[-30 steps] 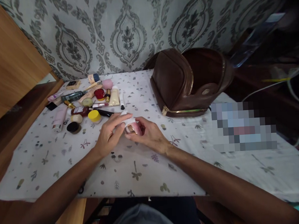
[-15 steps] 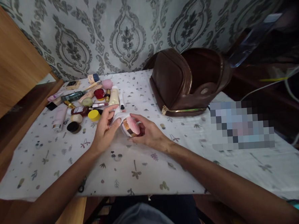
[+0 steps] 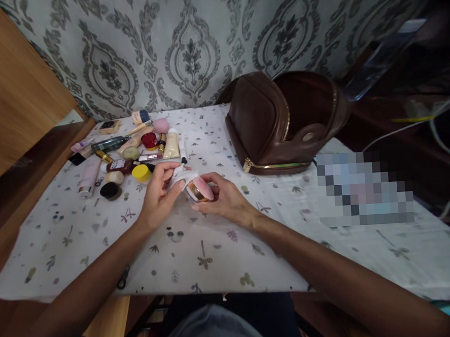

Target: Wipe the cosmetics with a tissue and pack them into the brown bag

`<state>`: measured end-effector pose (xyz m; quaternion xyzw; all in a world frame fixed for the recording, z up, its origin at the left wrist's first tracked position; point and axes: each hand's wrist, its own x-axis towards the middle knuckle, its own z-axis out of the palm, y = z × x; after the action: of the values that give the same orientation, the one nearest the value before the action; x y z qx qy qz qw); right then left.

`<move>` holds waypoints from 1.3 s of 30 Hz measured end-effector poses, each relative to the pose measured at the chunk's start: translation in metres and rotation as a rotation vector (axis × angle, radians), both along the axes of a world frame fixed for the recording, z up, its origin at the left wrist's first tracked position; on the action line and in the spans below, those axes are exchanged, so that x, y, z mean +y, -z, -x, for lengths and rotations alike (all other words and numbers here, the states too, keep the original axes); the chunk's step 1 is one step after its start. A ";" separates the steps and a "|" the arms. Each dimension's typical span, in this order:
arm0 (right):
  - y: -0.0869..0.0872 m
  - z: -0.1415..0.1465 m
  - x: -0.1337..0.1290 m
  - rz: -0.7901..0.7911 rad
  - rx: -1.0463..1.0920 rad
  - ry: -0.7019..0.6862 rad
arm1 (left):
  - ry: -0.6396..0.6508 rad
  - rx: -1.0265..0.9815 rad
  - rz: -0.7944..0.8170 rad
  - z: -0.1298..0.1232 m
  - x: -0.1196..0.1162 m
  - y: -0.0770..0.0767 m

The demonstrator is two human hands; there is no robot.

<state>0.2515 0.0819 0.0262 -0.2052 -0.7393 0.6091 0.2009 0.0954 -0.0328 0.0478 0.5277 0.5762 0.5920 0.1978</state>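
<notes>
Over the middle of the table, my right hand (image 3: 226, 196) grips a round cosmetic jar (image 3: 200, 189) with a pink top and a gold band, tilted on its side. My left hand (image 3: 158, 193) pinches a crumpled white tissue (image 3: 182, 177), which is pressed against the jar's left side. Part of the jar is hidden by the tissue and the fingers. Just beyond my left hand lie a yellow-lidded jar (image 3: 141, 173), a cream tube (image 3: 171, 144) and a small white tube with a black end (image 3: 183, 151).
A brown leather bag (image 3: 260, 120) stands unzipped at the back right. Many cosmetics crowd the left, among them a black-lidded jar (image 3: 110, 191), a pink tube (image 3: 89, 178), a red jar (image 3: 149, 141) and a pink sponge (image 3: 161, 125). A blurred-out patch (image 3: 363, 190) covers something at right.
The tissue has shifted slightly further over the jar's upper edge, and the jar has turned a little. Both hands keep nearly the same place; the other things have not moved.
</notes>
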 end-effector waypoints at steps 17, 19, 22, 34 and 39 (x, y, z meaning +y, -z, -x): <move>-0.010 0.000 -0.006 0.044 -0.072 -0.039 | -0.113 0.203 -0.009 0.004 -0.002 -0.006; -0.009 0.000 -0.005 0.055 -0.075 -0.030 | -0.114 0.233 -0.015 0.003 -0.003 -0.007; -0.004 0.002 -0.004 0.103 -0.039 -0.027 | -0.115 0.222 0.000 0.003 -0.002 -0.008; -0.011 0.000 -0.010 0.219 0.058 -0.151 | -0.146 0.160 0.004 0.009 0.000 -0.007; -0.014 0.000 -0.007 0.169 0.020 -0.099 | -0.132 0.215 -0.008 0.008 -0.002 -0.007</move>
<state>0.2519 0.0753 0.0403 -0.1787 -0.6927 0.6803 0.1598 0.0875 -0.0352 0.0549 0.5496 0.6253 0.5461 0.0935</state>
